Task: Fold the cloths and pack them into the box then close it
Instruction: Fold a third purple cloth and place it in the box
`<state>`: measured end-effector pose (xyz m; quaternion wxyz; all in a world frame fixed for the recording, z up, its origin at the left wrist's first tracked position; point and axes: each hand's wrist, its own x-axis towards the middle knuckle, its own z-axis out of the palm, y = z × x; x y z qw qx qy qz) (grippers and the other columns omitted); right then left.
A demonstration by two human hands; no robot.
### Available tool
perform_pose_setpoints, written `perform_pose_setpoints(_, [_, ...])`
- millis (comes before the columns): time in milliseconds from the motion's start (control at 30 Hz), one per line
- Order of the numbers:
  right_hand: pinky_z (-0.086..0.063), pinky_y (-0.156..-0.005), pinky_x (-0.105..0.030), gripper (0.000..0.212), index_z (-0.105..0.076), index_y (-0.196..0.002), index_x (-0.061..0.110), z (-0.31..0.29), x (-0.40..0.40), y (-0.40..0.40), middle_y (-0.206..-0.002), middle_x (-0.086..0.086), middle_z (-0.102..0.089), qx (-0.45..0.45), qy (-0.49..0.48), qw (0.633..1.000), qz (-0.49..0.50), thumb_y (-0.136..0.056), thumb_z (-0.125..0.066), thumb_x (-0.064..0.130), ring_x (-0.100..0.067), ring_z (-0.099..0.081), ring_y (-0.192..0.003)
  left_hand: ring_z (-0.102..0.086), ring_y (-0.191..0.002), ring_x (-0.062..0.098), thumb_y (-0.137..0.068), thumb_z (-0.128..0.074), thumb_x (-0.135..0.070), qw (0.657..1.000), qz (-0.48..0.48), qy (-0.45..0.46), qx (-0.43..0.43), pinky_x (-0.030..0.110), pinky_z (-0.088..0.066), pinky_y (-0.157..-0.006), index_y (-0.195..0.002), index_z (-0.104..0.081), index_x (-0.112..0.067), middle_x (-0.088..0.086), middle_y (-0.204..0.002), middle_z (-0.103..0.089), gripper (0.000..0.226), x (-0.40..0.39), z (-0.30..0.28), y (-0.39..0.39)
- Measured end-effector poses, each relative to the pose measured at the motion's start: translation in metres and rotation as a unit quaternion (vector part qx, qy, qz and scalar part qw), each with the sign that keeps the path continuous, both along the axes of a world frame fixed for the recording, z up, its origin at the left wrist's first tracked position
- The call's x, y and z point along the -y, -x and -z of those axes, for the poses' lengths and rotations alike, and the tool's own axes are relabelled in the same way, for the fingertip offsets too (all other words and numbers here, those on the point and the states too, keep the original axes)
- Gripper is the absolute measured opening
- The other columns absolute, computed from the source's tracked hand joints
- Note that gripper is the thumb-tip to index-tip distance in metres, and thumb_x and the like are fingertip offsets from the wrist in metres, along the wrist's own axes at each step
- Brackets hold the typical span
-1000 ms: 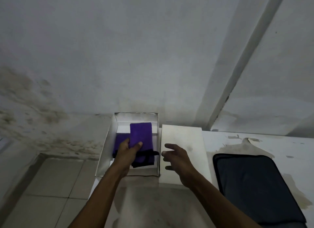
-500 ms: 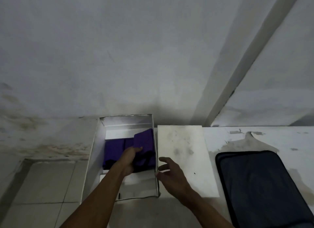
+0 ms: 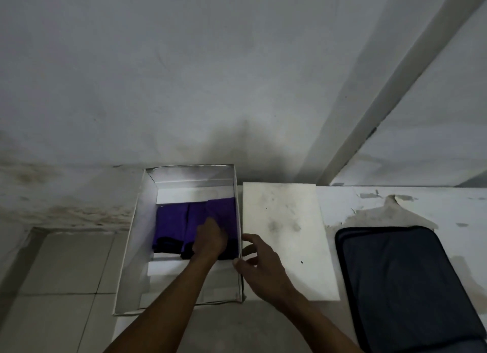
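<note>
Found the right hand [image 3: 259, 263] nearest, fingers spread and loosely bent, thumb tip and forefinger tip touching the right wall of the box [image 3: 131, 247], holding nothing. Judged it a steadying touch, not a grip.

Found the left hand [image 3: 210, 240] just beyond, down inside the box, resting on the rightmost cloth [image 3: 224, 210]. Saw only its back, fingertips hidden against the fabric; could not tell whether pressing flat or pinching.

Counted three folded purple cloths side by side across the box floor: the left cloth [image 3: 170, 223], the middle cloth [image 3: 196, 215] and the rightmost one hard against the right wall, each with its long axis running away from the body, parallel to the box's long sides. Noted bare white floor in front of and behind the row.

Located the lid [image 3: 284, 234] flat on the table [image 3: 395, 202], just beside the box on its right, long axis parallel to the box's. Judged closing to call for a leftward carry, with the right hand the nearer, already reaching partly over the lid.

Placed a dark pad [image 3: 408, 287] further right, apart from the lid.
</note>
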<state>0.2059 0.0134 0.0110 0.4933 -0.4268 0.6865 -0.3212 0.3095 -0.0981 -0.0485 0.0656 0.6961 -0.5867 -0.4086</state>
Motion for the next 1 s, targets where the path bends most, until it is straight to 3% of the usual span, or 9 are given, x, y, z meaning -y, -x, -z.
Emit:
perform_pose_setpoints(267, [-0.048,-0.061,-0.011,0.046,-0.045,-0.130,0.028,-0.005,-0.003,0.001,-0.100,0.009,-0.058,0.004,-0.002,1.000,0.004,-0.088,-0.063,0.025,-0.008,-0.063,-0.082,-0.061,-0.081,0.030,-0.088,-0.054,-0.029,0.999,0.007,0.023,0.037,0.039,-0.055,-0.070,-0.094,-0.054,-0.005,0.017,-0.095,-0.063,0.025,-0.005,-0.015,0.006])
perform_pose_setpoints(400, [-0.049,-0.062,-0.011,0.044,-0.047,-0.130,0.027,-0.003,-0.004,0.001,-0.104,0.005,-0.061,0.006,0.001,1.000,0.007,-0.088,-0.062,0.026,-0.010,-0.064,-0.085,-0.055,-0.077,0.025,-0.089,-0.054,-0.024,0.985,0.054,0.083,0.141,0.035,-0.047,-0.067,-0.094,-0.054,-0.007,0.010,-0.091,-0.060,0.017,-0.014,-0.032,0.000])
perform_pose_setpoints(533, [-0.051,-0.065,-0.014,0.045,-0.045,-0.131,0.028,0.000,-0.004,0.001,-0.109,0.001,-0.063,0.011,-0.003,1.000,0.007,-0.089,-0.061,0.030,-0.012,-0.065,-0.086,-0.055,-0.105,0.032,-0.088,-0.055,-0.016,0.965,0.092,0.177,0.170,0.043,-0.051,-0.079,-0.114,-0.052,-0.006,0.017,-0.115,-0.058,0.028,-0.012,-0.037,-0.004])
perform_pose_setpoints(633, [-0.053,-0.069,-0.016,0.045,-0.045,-0.132,0.028,0.001,-0.005,0.000,-0.110,0.001,-0.062,0.009,-0.003,1.000,0.004,-0.090,-0.060,0.031,-0.012,-0.065,-0.087,-0.035,-0.132,0.037,-0.088,-0.057,-0.019,0.948,0.189,0.197,0.162,0.049,-0.043,-0.100,-0.143,-0.028,-0.009,0.020,-0.146,-0.034,0.063,-0.003,-0.020,-0.006])
perform_pose_setpoints(700, [-0.055,-0.073,-0.019,0.045,-0.044,-0.132,0.028,0.002,-0.007,-0.001,-0.111,0.002,-0.062,0.005,-0.004,1.000,-0.002,-0.090,-0.059,0.033,-0.012,-0.065,-0.088,-0.009,-0.144,0.039,-0.090,-0.053,-0.031,0.934,0.262,0.154,0.187,0.054,-0.022,-0.114,-0.149,-0.008,-0.013,0.016,-0.158,-0.005,0.076,-0.002,-0.004,-0.005])
perform_pose_setpoints(767, [-0.056,-0.077,-0.022,0.046,-0.043,-0.132,0.028,0.001,-0.007,0.000,-0.114,0.001,-0.061,0.008,-0.007,1.000,-0.008,-0.090,-0.059,0.034,-0.012,-0.065,-0.091,0.012,-0.145,0.038,-0.093,-0.042,-0.040,0.923,0.302,0.117,0.208,0.055,-0.005,-0.116,-0.149,0.008,-0.017,0.012,-0.158,0.017,0.078,-0.003,0.012,-0.005])
perform_pose_setpoints(867, [-0.055,-0.077,-0.022,0.046,-0.042,-0.133,0.026,-0.001,-0.005,0.002,-0.117,-0.002,-0.061,0.015,-0.008,1.000,-0.022,-0.091,-0.058,0.033,-0.016,-0.064,-0.094,0.022,-0.142,0.037,-0.091,-0.016,-0.053,0.908,0.327,0.118,0.235,0.055,0.004,-0.115,-0.147,0.017,-0.020,0.009,-0.154,0.028,0.073,-0.003,0.028,-0.010])
perform_pose_setpoints(933, [-0.054,-0.078,-0.023,0.046,-0.041,-0.134,0.025,0.000,-0.005,0.004,-0.118,-0.005,-0.060,0.015,-0.004,1.000,-0.026,-0.092,-0.057,0.032,-0.019,-0.064,-0.096,0.026,-0.140,0.037,-0.074,0.008,-0.059,0.907,0.328,0.125,0.233,0.054,0.009,-0.114,-0.145,0.019,-0.020,0.007,-0.152,0.032,0.082,-0.003,0.034,-0.011])
perform_pose_setpoints(1000, [-0.054,-0.079,-0.024,0.046,-0.041,-0.134,0.025,0.000,-0.006,0.004,-0.118,-0.004,-0.060,0.014,-0.003,1.000,-0.028,-0.092,-0.057,0.033,-0.019,-0.064,-0.095,0.030,-0.138,0.037,-0.062,0.016,-0.059,0.910,0.326,0.119,0.227,0.053,0.012,-0.113,-0.141,0.024,-0.021,0.005,-0.148,0.037,0.089,-0.003,0.041,-0.010])
